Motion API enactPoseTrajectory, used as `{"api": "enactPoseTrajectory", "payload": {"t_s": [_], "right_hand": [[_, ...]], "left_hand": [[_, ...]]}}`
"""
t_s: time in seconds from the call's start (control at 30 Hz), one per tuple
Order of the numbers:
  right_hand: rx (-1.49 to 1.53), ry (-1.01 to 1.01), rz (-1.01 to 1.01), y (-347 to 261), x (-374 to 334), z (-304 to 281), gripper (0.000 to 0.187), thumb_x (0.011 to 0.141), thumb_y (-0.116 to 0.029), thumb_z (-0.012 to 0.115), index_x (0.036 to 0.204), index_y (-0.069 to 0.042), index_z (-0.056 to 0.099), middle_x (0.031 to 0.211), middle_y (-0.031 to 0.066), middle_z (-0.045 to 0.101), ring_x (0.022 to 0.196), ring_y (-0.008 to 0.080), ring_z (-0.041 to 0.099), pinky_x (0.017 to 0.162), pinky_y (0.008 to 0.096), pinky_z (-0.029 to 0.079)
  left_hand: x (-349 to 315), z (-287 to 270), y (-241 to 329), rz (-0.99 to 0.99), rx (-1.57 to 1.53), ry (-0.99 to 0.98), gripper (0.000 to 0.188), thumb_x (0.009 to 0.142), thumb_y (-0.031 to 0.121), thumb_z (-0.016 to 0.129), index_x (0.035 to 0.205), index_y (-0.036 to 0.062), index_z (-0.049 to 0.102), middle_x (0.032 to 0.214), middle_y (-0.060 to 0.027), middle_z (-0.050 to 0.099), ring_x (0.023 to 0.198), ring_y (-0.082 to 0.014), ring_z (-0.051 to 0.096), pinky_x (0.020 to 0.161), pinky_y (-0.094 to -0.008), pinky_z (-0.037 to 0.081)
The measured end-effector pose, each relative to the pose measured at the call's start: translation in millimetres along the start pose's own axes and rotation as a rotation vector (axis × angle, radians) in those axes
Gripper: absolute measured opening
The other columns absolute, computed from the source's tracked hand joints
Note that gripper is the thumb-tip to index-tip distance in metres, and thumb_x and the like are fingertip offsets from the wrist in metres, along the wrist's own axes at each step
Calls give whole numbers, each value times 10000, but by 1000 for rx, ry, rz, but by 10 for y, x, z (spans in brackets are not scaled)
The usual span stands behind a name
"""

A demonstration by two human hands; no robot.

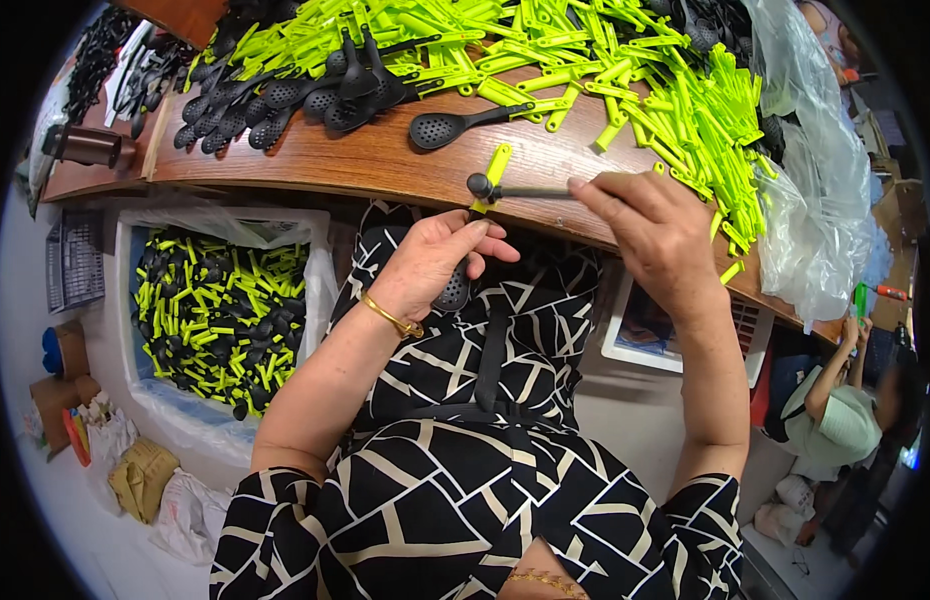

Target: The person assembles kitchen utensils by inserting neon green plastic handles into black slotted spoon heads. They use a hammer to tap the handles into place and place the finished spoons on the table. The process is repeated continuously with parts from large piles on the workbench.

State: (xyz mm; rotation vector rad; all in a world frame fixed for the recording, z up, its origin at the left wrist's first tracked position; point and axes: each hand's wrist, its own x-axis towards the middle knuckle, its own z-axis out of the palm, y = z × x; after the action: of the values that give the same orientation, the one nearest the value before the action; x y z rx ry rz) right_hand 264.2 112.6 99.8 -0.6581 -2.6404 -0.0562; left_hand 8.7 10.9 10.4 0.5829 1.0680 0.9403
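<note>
My left hand [440, 255] grips a black perforated spoon [453, 290] near the table's front edge. Its round head hangs below my fingers, and a lime-green handle [499, 160] points away over the tabletop. In my right hand [655, 225] is a small hammer [530, 192], held by the end of its shaft. The hammer's dark round head lies over the green handle close to my left fingertips; whether they touch I cannot tell. Beyond them another perforated spoon [438, 130], black with no full green grip on it, rests on the wood.
Loose lime-green handles [675, 120] pile up across the back and right of the wooden table [335, 170]. Black spoons [285, 95] lie at the left. A lined bin [125, 300] holds several green-and-black utensils. Clear plastic [815, 180] hangs at right; another person [835, 415] sits beyond.
</note>
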Motion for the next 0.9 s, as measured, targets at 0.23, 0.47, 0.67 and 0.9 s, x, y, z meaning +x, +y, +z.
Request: {"api": "enactPoseTrajectory", "payload": {"t_s": [0.23, 0.47, 0.67, 0.9], "right_hand": [[70, 65, 97, 86, -94, 104, 384, 803, 25, 723, 1153, -112, 803, 1027, 60, 741, 866, 239, 720, 754, 373, 587], [273, 160, 661, 974, -665, -104, 308, 973, -2, 700, 1272, -62, 742, 1095, 152, 750, 980, 295, 733, 869, 362, 564], [-314, 222, 628, 1717, -1137, -252, 316, 962, -64, 708, 1272, -114, 744, 1183, 126, 738, 1080, 343, 698, 948, 428, 549], [-184, 160, 289, 1406, -350, 121, 294, 865, -78, 772, 1143, -174, 785, 1189, 37, 743, 1180, 270, 655, 1004, 434, 493]], "left_hand": [[1, 6, -30, 11, 1, -5, 336, 1115, 272, 582, 1220, -31, 680, 1049, -171, 791, 681, -60, 547, 667, -191, 466], [-287, -211, 49, 84, 352, 90, 331, 1130, 297, 547, 1211, 8, 685, 716, -30, 682, 529, -47, 491, 514, -211, 381], [-1164, -1810, -400, 144, 1387, 690, 217, 1016, 278, 683, 1079, 71, 709, 766, -167, 720, 701, -362, 721, 643, -450, 552], [-1088, -1576, 270, 327, 1181, 712, 230, 968, 108, 722, 1175, 6, 717, 1024, -168, 750, 933, -328, 728, 859, -360, 563]]}}
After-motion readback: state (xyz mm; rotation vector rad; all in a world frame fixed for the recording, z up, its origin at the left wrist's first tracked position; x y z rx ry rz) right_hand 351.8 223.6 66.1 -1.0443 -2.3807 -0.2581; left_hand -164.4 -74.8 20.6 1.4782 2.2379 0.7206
